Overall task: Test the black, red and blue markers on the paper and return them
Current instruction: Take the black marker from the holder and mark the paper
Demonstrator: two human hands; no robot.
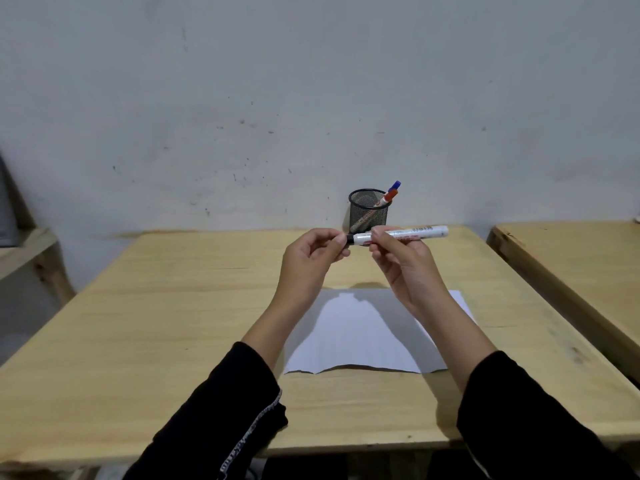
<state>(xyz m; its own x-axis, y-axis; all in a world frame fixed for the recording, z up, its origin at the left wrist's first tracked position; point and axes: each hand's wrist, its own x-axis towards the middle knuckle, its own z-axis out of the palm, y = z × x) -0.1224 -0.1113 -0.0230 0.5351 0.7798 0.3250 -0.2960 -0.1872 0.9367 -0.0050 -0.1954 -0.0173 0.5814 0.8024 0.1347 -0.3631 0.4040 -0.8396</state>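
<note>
Taking the mesh pen cup [368,212] at the back edge of the bench [173,323] as the landmark, the left hand [311,261] is hovering just in front of it and slightly to its left, raised above the bench. Its grip is pinching narrow on the black cap end [349,239] of the black marker [405,234], thumb and fingertips closing around that end. The marker is lying level in the air, directly in front of the cup's base, its white barrel running out to the right. The right hand [403,268] is holding that barrel near the middle, its grip wrapping it between thumb and fingers, just in front and to the right of the cup. Inside the cup, the red marker [388,197] and blue marker [394,186] are leaning toward its right rim. The paper [363,341] is lying flat on the bench, well in front of the cup, beneath both wrists. Black sleeves are covering both forearms.
</note>
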